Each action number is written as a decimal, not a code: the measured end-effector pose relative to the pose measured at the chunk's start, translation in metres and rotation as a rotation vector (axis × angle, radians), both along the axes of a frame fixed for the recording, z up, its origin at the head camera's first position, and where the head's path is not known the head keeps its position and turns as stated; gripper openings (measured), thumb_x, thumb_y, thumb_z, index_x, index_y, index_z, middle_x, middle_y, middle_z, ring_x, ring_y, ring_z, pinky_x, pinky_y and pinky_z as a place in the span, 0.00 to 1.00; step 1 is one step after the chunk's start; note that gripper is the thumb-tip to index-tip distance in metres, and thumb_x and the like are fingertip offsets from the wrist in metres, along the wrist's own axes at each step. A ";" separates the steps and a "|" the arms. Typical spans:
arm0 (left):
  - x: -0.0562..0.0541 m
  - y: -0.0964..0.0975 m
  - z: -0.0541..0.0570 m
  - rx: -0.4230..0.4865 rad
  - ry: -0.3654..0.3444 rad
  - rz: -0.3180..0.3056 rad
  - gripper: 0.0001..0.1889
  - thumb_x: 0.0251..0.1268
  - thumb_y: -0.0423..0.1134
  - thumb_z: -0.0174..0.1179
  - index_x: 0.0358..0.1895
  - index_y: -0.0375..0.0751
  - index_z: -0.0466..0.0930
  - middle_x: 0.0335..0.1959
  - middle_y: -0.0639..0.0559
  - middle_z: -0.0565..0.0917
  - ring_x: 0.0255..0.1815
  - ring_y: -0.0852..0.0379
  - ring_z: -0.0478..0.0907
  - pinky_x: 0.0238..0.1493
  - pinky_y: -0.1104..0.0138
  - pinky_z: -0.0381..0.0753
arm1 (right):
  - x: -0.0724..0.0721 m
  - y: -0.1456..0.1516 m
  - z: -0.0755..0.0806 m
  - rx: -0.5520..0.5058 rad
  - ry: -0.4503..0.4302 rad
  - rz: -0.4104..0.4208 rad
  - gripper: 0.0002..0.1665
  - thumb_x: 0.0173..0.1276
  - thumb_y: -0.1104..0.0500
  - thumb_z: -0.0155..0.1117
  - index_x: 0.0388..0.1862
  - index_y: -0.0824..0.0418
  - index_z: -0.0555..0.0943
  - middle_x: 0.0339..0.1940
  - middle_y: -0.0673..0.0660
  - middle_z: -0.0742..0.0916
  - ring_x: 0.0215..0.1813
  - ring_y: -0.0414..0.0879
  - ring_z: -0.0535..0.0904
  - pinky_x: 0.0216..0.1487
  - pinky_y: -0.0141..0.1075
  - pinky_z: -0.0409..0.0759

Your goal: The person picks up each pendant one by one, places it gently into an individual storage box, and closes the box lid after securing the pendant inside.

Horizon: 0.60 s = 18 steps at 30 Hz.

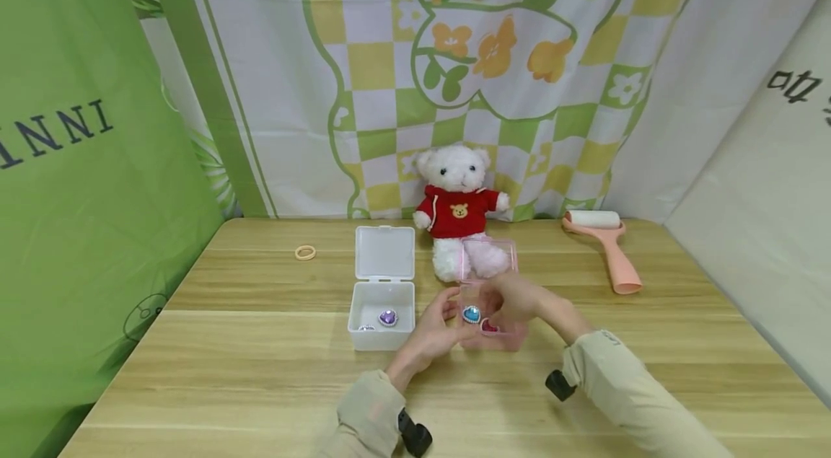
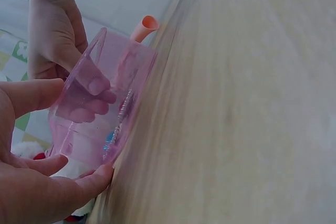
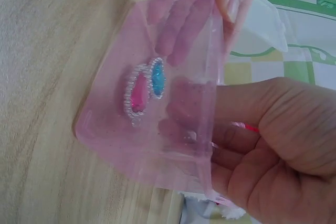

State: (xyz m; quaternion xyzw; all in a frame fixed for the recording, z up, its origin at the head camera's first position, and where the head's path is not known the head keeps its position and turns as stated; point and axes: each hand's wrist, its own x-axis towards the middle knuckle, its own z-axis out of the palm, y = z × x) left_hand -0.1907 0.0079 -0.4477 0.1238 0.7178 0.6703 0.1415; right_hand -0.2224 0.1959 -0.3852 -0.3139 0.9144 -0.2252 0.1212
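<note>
A pink clear box [image 1: 509, 340] stands on the table with its lid raised. My left hand [image 1: 431, 332] grips its left side, thumb at the rim and fingers spread along the wall. From the right, my right hand [image 1: 519, 296] reaches in over the rim; its loosely bent fingers are inside, with nothing seen between them. On the box floor lie a blue heart-shaped gem [image 3: 157, 78] and a pinkish-red gem [image 3: 138, 93], both edged with beads. Left of the hands, an opened white box [image 1: 383, 340] contains a purple heart gem [image 1: 388, 317] and another gem, mostly hidden by the front wall.
A white teddy bear [image 1: 459, 209] in a red hoodie sits behind the pink box. On the right lies a pink-handled lint roller [image 1: 610, 249]. A small beige ring [image 1: 305, 253] is at the back left. Curtains hang behind the table [image 1: 260, 379].
</note>
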 end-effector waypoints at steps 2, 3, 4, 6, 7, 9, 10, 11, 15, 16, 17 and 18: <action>0.001 0.000 0.000 0.003 0.010 0.001 0.37 0.52 0.30 0.68 0.68 0.36 0.63 0.61 0.33 0.70 0.64 0.37 0.66 0.63 0.47 0.66 | 0.001 0.000 0.000 -0.027 0.016 0.016 0.09 0.51 0.73 0.69 0.28 0.64 0.80 0.24 0.52 0.83 0.29 0.40 0.77 0.32 0.28 0.76; 0.001 -0.001 0.000 0.002 0.013 0.003 0.37 0.53 0.30 0.68 0.68 0.36 0.63 0.61 0.33 0.71 0.63 0.37 0.66 0.63 0.46 0.66 | 0.001 0.000 -0.001 -0.045 0.025 0.020 0.08 0.52 0.72 0.70 0.29 0.64 0.80 0.25 0.52 0.83 0.30 0.41 0.78 0.33 0.29 0.77; 0.002 -0.001 -0.001 -0.004 0.018 0.004 0.37 0.53 0.31 0.68 0.68 0.36 0.63 0.60 0.34 0.71 0.63 0.37 0.66 0.62 0.46 0.67 | 0.002 0.000 -0.002 -0.068 0.033 0.020 0.08 0.53 0.72 0.70 0.29 0.64 0.80 0.25 0.52 0.83 0.30 0.41 0.79 0.33 0.29 0.77; 0.003 0.000 0.000 -0.022 0.028 0.004 0.36 0.55 0.33 0.68 0.68 0.36 0.63 0.61 0.35 0.72 0.63 0.38 0.67 0.61 0.47 0.68 | 0.004 0.000 -0.003 -0.120 0.053 0.014 0.07 0.55 0.71 0.70 0.30 0.64 0.81 0.25 0.51 0.83 0.31 0.41 0.79 0.34 0.29 0.78; 0.004 0.001 0.001 -0.039 0.036 0.008 0.36 0.55 0.35 0.68 0.68 0.37 0.63 0.62 0.36 0.72 0.63 0.39 0.67 0.60 0.48 0.69 | 0.005 0.000 -0.003 -0.149 0.063 0.008 0.06 0.55 0.71 0.70 0.30 0.64 0.81 0.25 0.51 0.83 0.31 0.41 0.79 0.33 0.30 0.78; 0.006 0.002 0.005 -0.088 0.058 0.029 0.37 0.57 0.39 0.67 0.70 0.38 0.62 0.63 0.36 0.71 0.63 0.39 0.68 0.59 0.49 0.71 | 0.007 -0.002 -0.003 -0.211 0.082 -0.010 0.06 0.57 0.70 0.69 0.31 0.65 0.80 0.26 0.50 0.83 0.30 0.39 0.79 0.33 0.30 0.79; 0.007 0.002 0.009 -0.111 0.077 0.040 0.38 0.57 0.41 0.67 0.70 0.38 0.61 0.64 0.35 0.70 0.63 0.38 0.68 0.59 0.48 0.71 | 0.008 -0.004 -0.002 -0.242 0.098 -0.019 0.05 0.57 0.69 0.69 0.31 0.65 0.80 0.26 0.50 0.83 0.30 0.39 0.79 0.33 0.31 0.79; 0.008 0.001 0.013 -0.132 0.094 0.052 0.39 0.58 0.43 0.67 0.71 0.37 0.60 0.66 0.35 0.69 0.63 0.38 0.67 0.58 0.48 0.71 | 0.009 -0.006 0.000 -0.268 0.114 -0.031 0.05 0.58 0.69 0.69 0.31 0.66 0.80 0.26 0.50 0.83 0.30 0.39 0.79 0.33 0.32 0.79; 0.010 -0.011 0.039 -0.154 0.191 0.045 0.36 0.60 0.41 0.65 0.69 0.32 0.62 0.65 0.32 0.69 0.63 0.34 0.67 0.59 0.46 0.71 | 0.012 -0.017 0.010 -0.357 0.171 -0.100 0.05 0.60 0.69 0.68 0.34 0.67 0.80 0.27 0.52 0.84 0.31 0.41 0.80 0.35 0.34 0.80; 0.010 -0.017 0.045 -0.142 0.216 0.026 0.33 0.61 0.39 0.64 0.68 0.31 0.64 0.64 0.32 0.70 0.63 0.33 0.68 0.59 0.46 0.71 | 0.013 -0.021 0.014 -0.382 0.170 -0.127 0.05 0.60 0.68 0.67 0.35 0.67 0.80 0.29 0.53 0.85 0.33 0.43 0.81 0.37 0.36 0.81; 0.010 -0.024 0.052 -0.131 0.242 0.014 0.31 0.62 0.38 0.64 0.66 0.30 0.66 0.63 0.33 0.71 0.62 0.34 0.69 0.59 0.48 0.72 | 0.014 -0.025 0.016 -0.420 0.152 -0.160 0.06 0.61 0.68 0.67 0.36 0.68 0.81 0.30 0.54 0.85 0.35 0.45 0.82 0.38 0.37 0.81; 0.010 -0.034 0.058 -0.122 0.272 0.005 0.27 0.62 0.36 0.63 0.63 0.29 0.69 0.61 0.33 0.74 0.61 0.35 0.71 0.58 0.49 0.74 | 0.015 -0.029 0.018 -0.468 0.134 -0.194 0.06 0.61 0.68 0.67 0.37 0.68 0.81 0.32 0.55 0.85 0.36 0.47 0.82 0.40 0.36 0.81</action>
